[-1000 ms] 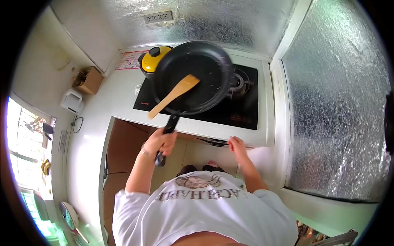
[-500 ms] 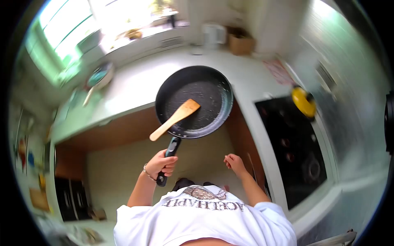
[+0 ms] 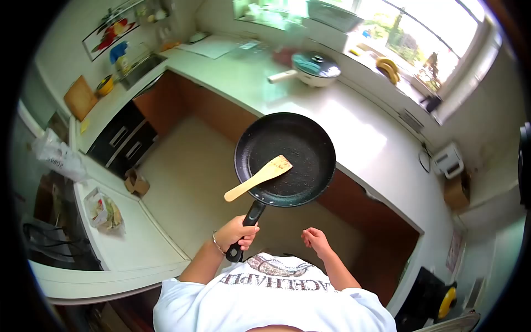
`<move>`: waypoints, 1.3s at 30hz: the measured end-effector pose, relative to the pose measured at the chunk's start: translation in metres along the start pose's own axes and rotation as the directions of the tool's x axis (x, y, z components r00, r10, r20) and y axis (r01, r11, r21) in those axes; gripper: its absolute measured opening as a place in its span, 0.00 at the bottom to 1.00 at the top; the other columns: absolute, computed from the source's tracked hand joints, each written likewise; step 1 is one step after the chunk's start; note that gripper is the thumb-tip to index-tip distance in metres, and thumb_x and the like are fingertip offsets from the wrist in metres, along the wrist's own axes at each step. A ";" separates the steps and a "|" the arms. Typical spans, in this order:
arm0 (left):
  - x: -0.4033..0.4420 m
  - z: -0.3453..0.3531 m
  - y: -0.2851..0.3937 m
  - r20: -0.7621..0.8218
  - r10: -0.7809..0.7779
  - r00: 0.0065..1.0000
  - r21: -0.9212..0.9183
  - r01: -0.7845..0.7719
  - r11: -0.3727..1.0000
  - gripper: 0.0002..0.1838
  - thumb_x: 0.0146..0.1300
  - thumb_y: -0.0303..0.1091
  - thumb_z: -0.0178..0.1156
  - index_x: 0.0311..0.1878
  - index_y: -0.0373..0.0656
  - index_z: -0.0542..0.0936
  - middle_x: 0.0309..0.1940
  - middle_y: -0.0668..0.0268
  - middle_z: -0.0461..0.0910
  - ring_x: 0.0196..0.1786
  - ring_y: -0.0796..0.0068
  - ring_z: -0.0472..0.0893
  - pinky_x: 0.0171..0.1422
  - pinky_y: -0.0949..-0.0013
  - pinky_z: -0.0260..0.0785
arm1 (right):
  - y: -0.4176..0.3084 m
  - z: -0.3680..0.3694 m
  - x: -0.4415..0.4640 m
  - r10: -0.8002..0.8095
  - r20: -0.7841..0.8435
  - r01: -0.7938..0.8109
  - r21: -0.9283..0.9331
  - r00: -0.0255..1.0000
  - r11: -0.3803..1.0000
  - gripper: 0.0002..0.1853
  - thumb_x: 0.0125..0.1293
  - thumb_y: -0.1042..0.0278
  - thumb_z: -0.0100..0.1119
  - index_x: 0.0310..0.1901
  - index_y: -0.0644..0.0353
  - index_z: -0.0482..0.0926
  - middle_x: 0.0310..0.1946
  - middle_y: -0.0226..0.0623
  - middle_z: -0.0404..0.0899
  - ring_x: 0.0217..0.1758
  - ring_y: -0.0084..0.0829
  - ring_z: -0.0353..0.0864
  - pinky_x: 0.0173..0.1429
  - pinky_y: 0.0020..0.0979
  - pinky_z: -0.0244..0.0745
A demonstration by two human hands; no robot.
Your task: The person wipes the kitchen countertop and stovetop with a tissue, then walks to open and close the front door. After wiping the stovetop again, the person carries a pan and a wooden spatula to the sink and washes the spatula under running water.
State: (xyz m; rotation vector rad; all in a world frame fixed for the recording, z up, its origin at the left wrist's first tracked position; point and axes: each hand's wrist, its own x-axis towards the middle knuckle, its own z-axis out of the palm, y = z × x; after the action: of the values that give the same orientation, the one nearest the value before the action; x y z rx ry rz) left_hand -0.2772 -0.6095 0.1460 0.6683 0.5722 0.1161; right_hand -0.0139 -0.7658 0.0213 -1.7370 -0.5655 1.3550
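My left hand point(image 3: 238, 233) is wrapped round the black handle of a frying pan point(image 3: 307, 138), which I hold out in front of my body above the floor. Across the pan lies a wooden spatula point(image 3: 257, 180); its blade rests on the dark inner surface and its handle sticks out over the left rim. The pan's inside shows small light specks. My right hand point(image 3: 315, 240) hangs in front of my shirt, fingers curled in, with nothing in them, to the right of the pan handle and apart from it.
A lidded pan point(image 3: 314, 69) with a pale handle stands on the white counter point(image 3: 365, 138). At the far left is a sink point(image 3: 142, 71). Bananas point(image 3: 388, 69) lie on the windowsill. A black hob point(image 3: 423, 293) is low right, a plastic bag point(image 3: 105, 210) on the left worktop.
My view has turned left, so the sink and lidded pan show more fully and the hob has slid to the lower right. The frying pan and spatula stay in front of me.
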 end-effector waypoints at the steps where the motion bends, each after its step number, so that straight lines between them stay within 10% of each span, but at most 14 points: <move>1: 0.009 0.003 -0.007 -0.036 0.022 0.999 -0.010 -0.023 1.000 0.07 0.58 0.27 0.54 0.32 0.44 0.65 0.14 0.75 0.60 0.11 0.88 0.60 0.13 0.80 0.58 | -0.002 -0.012 0.020 -0.010 0.061 0.012 -0.032 0.998 0.999 0.11 0.66 0.64 0.48 0.28 0.59 0.73 0.16 0.24 0.68 0.19 0.16 0.65 0.24 0.18 0.59; 19: 0.149 0.034 0.062 -0.647 0.337 0.684 -0.191 -0.574 0.797 0.06 0.59 0.30 0.54 0.34 0.45 0.65 0.15 0.76 0.62 0.12 0.88 0.60 0.16 0.80 0.56 | -0.181 -0.083 0.321 0.043 0.627 0.168 -0.274 0.778 0.947 0.11 0.65 0.64 0.50 0.28 0.60 0.73 0.18 0.27 0.70 0.21 0.18 0.67 0.26 0.19 0.62; 32: 0.113 -0.152 0.217 -0.804 0.395 0.445 -0.100 -0.755 0.648 0.06 0.60 0.31 0.53 0.33 0.46 0.65 0.15 0.77 0.61 0.13 0.88 0.59 0.17 0.79 0.55 | -0.333 0.157 0.465 -0.022 0.835 0.394 -0.236 0.550 0.888 0.11 0.66 0.64 0.49 0.29 0.61 0.72 0.19 0.26 0.69 0.21 0.17 0.65 0.27 0.20 0.61; 39: 0.078 -0.294 0.338 -0.800 0.408 0.441 -0.078 -0.749 0.657 0.06 0.60 0.31 0.53 0.31 0.46 0.65 0.15 0.78 0.60 0.14 0.89 0.59 0.18 0.80 0.55 | -0.405 0.276 0.552 0.020 0.799 0.322 -0.265 0.601 0.909 0.11 0.66 0.64 0.49 0.29 0.61 0.73 0.19 0.26 0.70 0.21 0.17 0.66 0.27 0.20 0.62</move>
State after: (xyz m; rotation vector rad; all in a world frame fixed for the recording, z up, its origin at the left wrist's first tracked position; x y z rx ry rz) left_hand -0.3433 -0.1600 0.1307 0.3249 1.0251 1.2379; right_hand -0.0423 -0.0278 0.0300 -1.2177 -1.5455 1.9658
